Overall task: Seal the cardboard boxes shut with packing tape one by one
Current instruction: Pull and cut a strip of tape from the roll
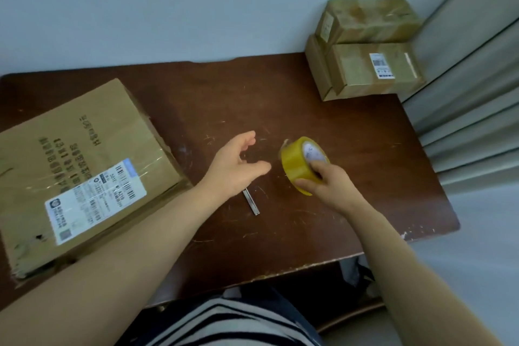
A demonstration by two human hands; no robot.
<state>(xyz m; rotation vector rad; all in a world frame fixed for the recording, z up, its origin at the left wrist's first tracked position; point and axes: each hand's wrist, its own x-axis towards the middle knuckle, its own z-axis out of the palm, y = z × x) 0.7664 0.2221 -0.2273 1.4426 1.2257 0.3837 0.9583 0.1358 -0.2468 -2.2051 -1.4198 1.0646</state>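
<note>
A roll of yellow packing tape (297,161) stands on edge above the middle of the dark wooden table (323,126), with my right hand (327,182) gripping it from the near side. A short loose tape end sticks up at the roll's far left. My left hand (238,166) hovers just left of the roll, fingers apart and holding nothing. A large flat cardboard box (81,166) with a white shipping label lies at the table's left. Two smaller cardboard boxes, a lower box (365,73) and an upper box (368,19), are stacked at the far right corner.
A small metal blade or cutter (251,202) lies on the table under my left wrist. A pale wall runs behind the table and grey curtains (477,93) hang at the right. The table's near edge is chipped.
</note>
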